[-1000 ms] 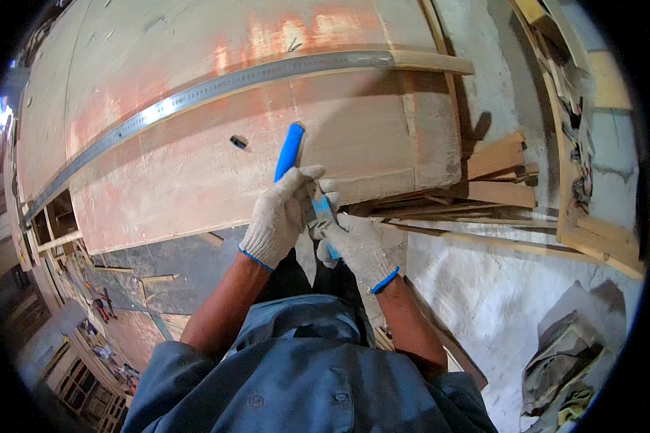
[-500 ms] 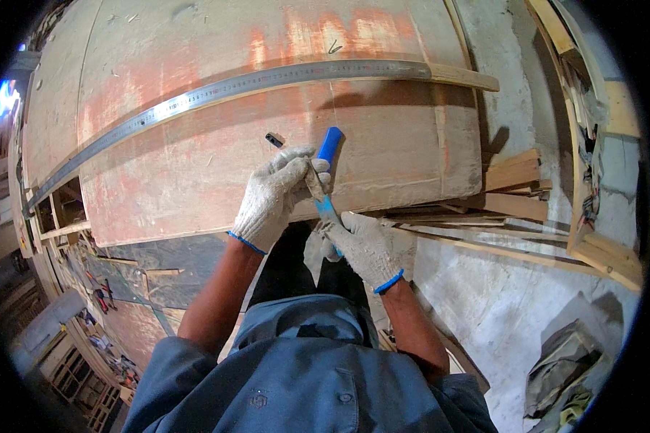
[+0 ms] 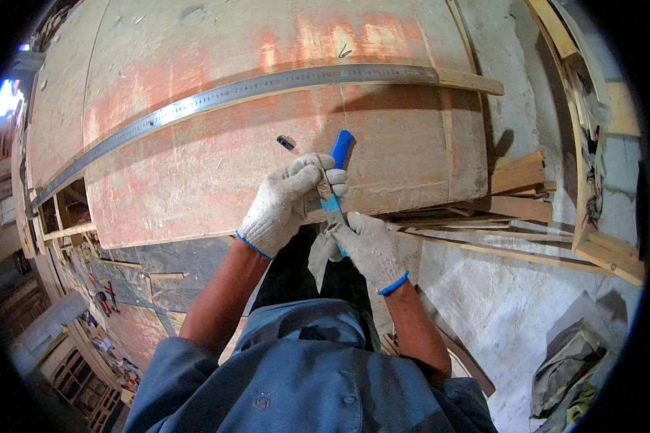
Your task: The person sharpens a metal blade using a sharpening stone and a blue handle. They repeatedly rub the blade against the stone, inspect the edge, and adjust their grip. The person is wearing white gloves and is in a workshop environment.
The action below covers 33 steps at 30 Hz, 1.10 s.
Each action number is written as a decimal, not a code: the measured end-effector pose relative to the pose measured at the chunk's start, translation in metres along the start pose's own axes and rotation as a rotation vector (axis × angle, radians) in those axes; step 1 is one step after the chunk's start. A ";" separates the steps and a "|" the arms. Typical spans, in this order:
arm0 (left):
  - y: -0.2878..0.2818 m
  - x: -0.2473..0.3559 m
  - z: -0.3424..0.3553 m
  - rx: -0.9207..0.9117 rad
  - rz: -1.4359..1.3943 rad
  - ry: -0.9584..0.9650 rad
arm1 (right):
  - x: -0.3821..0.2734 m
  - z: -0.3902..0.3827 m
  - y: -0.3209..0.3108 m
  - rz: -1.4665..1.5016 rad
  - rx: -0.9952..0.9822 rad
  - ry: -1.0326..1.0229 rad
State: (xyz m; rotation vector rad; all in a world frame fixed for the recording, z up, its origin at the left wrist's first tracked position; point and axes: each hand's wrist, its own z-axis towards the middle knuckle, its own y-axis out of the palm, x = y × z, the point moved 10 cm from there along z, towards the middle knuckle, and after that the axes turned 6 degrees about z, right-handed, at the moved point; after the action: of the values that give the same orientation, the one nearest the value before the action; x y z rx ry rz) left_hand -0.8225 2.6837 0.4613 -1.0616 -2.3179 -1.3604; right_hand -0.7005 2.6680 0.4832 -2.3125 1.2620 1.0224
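Observation:
Both my hands wear whitish knit gloves with blue cuffs and meet just off the near edge of the worn board. My left hand is closed with its fingertips on the upper end of a slim blue-and-grey tool; its exact kind is hard to make out. Around the tool's lower part my right hand is closed, covering much of it. A flat blue piece sticks out beyond my left fingers; whether they hold it is unclear. On the board beside my left hand lies a small black piece.
The large reddish, scuffed board spans the front. Across it lies a long steel ruler, alongside a wooden strip. Wood offcuts are stacked at the right. Pliers lie lower left; a camouflage cloth bundle sits lower right.
The whole view has shifted slightly, so the board and ruler appear a little farther right. Both hands keep their closed hold on the tool, with only small finger movement.

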 end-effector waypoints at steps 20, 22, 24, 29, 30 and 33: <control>-0.029 0.034 -0.005 0.120 0.056 0.201 | -0.015 -0.003 0.018 0.239 -0.021 -0.032; -0.034 0.042 -0.008 0.146 0.189 0.238 | -0.018 -0.002 0.020 0.170 -0.017 -0.041; -0.043 0.046 -0.008 0.145 0.265 0.274 | -0.016 -0.001 0.022 0.150 -0.016 -0.067; -0.054 0.051 -0.014 0.159 0.437 0.249 | -0.011 0.002 0.030 0.068 -0.028 -0.053; -0.056 0.052 -0.016 0.163 0.453 0.252 | -0.011 0.003 0.032 0.053 -0.034 -0.049; -0.063 0.054 -0.017 0.193 0.431 0.253 | -0.007 0.004 0.036 0.042 -0.053 -0.021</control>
State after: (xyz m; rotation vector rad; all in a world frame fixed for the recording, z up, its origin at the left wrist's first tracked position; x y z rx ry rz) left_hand -0.9069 2.6754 0.4587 -1.1645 -1.8569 -1.0162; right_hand -0.7345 2.6549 0.4877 -2.3175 1.2951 1.1032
